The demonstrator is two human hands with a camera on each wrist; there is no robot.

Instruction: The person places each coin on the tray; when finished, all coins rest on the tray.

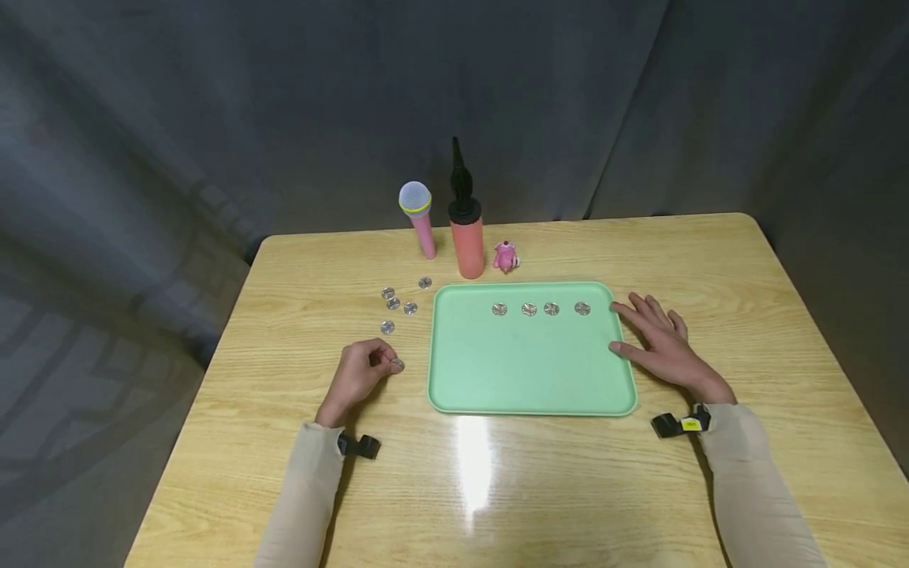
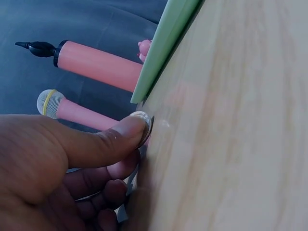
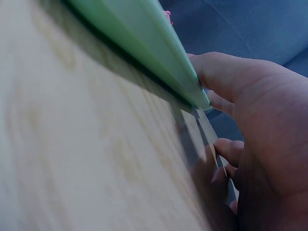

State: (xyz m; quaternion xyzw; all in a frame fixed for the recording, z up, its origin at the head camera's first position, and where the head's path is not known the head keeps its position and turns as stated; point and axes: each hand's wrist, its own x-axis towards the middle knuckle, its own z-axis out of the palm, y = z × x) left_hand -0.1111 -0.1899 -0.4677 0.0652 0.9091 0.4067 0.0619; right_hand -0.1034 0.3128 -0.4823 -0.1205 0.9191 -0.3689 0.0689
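Pinched at the left hand [image 1: 358,377] fingertips, one silver coin [image 1: 397,364] on the table [image 1: 284,473] left of the green tray [image 1: 525,371], right hand [image 1: 663,343] flat against its edge; left wrist: thumb [image 2: 120,137] on coin [image 2: 146,122]; right wrist: relaxed fingers [image 3: 226,72] touching the tray rim [image 3: 159,57].

Close view from your right wrist. Your right hand [image 3: 260,130] fills the right side of the frame, with its thumb laid against the corner of the mint-green plastic tray [image 3: 139,36], whose raised rim runs diagonally from the top centre down to that corner. The other fingers curl below, resting on the pale wood-grain tabletop [image 3: 72,144], which spreads across the left and bottom. A small pink object [image 3: 168,16] peeks above the tray rim; its form cannot be made out.
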